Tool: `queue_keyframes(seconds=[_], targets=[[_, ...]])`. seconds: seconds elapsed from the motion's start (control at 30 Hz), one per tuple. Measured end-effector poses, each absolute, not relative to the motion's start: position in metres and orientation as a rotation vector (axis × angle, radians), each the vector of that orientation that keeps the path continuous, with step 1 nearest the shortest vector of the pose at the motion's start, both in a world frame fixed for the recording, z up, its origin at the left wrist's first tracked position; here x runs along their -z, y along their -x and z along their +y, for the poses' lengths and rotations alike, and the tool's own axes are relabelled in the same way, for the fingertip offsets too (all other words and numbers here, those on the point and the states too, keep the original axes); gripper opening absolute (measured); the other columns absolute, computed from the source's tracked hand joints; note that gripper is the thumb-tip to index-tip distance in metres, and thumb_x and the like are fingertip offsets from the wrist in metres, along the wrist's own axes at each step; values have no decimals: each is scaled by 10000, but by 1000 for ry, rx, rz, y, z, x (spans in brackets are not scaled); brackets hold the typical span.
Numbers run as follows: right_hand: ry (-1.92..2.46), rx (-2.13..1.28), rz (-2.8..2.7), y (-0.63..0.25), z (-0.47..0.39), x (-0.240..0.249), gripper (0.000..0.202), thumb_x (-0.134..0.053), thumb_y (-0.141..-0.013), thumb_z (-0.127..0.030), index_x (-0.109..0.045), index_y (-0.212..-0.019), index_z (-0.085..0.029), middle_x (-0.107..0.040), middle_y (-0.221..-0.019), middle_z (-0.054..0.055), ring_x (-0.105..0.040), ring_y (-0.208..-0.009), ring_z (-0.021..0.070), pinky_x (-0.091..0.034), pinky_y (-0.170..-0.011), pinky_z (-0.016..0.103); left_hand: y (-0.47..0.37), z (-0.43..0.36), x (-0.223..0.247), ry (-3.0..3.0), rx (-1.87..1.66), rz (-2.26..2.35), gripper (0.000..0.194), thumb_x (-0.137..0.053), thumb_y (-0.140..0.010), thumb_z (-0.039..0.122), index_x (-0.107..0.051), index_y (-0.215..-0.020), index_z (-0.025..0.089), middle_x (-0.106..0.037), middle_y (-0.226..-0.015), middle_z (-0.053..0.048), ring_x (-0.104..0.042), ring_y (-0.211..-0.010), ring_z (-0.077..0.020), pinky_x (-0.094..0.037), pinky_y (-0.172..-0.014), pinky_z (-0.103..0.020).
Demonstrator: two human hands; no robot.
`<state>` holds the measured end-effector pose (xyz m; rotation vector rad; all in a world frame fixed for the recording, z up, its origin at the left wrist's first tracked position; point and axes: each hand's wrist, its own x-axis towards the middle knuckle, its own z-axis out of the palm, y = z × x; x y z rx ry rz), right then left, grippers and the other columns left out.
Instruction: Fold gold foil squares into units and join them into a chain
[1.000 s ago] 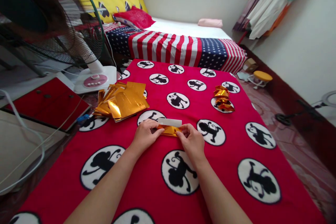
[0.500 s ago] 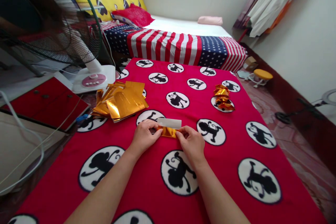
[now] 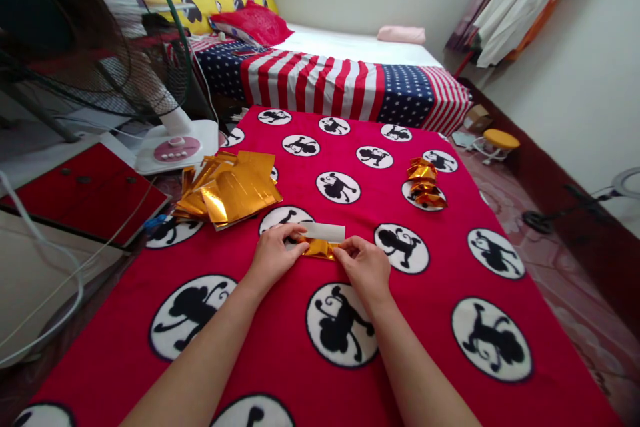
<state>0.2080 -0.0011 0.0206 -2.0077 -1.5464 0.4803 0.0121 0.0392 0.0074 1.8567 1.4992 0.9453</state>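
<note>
A sheet of gold foil paper [image 3: 320,249] lies partly folded on the red cloth, its pale back showing as a strip along the far side. My left hand [image 3: 277,255] pinches the left end of it between thumb and fingers. At the right end, my right hand [image 3: 363,267] pinches the near gold part. A spread stack of flat gold foil sheets [image 3: 243,187] lies beyond my left hand. Several folded gold foil pieces [image 3: 424,183] sit in a row at the far right of the cloth.
The red cloth [image 3: 240,373] with black monkey prints in white circles covers the table. An electric fan [image 3: 177,147] stands at the left by a red-topped cabinet [image 3: 85,187]. Behind is a bed [image 3: 330,90]; a yellow stool [image 3: 500,140] stands on the floor at right.
Both hands still hold the ends of the foil sheet. Its gold part now looks slightly more bent up in the middle. The view has shifted a little.
</note>
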Motion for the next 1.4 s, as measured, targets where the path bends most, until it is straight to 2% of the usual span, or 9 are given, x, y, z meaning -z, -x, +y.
queue_keyframes(seconds=[0.1, 0.4, 0.63, 0.9, 1.4], targets=[[2022, -491, -1543, -208, 0, -21, 163, -672, -746, -417, -707, -691, -268, -686, -609, -30, -609, -563, 150, -324, -516, 248, -14, 40, -6, -1904, -949, 1538, 87, -697, -764, 263, -749, -807, 208, -745, -828, -42, -674, -786, -195, -516, -746, -312], [2115, -477, -1607, -210, 0, -25, 199, -563, -830, -369, -744, -828, -286, -734, -751, -10, -655, -693, 172, -354, -584, 261, -16, 38, -2, -2019, -977, 1592, 52, -700, -744, 220, -704, -703, 187, -707, -746, -35, -626, -731, -171, -483, -704, -288], [2240, -509, -1579, -207, 5, -33, 145, -609, -771, -359, -727, -746, -277, -720, -714, -23, -649, -698, 164, -332, -580, 251, -14, 35, -5, -2049, -934, 1647, 120, -718, -751, 267, -674, -668, 192, -656, -665, -10, -589, -702, -167, -464, -709, -294], [2214, -535, -1579, -210, 2, -31, 149, -612, -786, -366, -721, -747, -272, -713, -707, -31, -636, -680, 145, -322, -568, 241, -9, 31, -5, -2078, -946, 1626, 65, -681, -761, 212, -683, -698, 196, -668, -687, -10, -602, -755, -179, -466, -740, -306], [2124, -561, -1572, -211, -1, -28, 126, -615, -800, -337, -719, -770, -272, -727, -756, -32, -627, -677, 142, -314, -576, 244, -4, 30, -6, -2006, -958, 1628, 103, -745, -747, 262, -692, -672, 215, -699, -748, -8, -616, -776, -179, -473, -725, -302]])
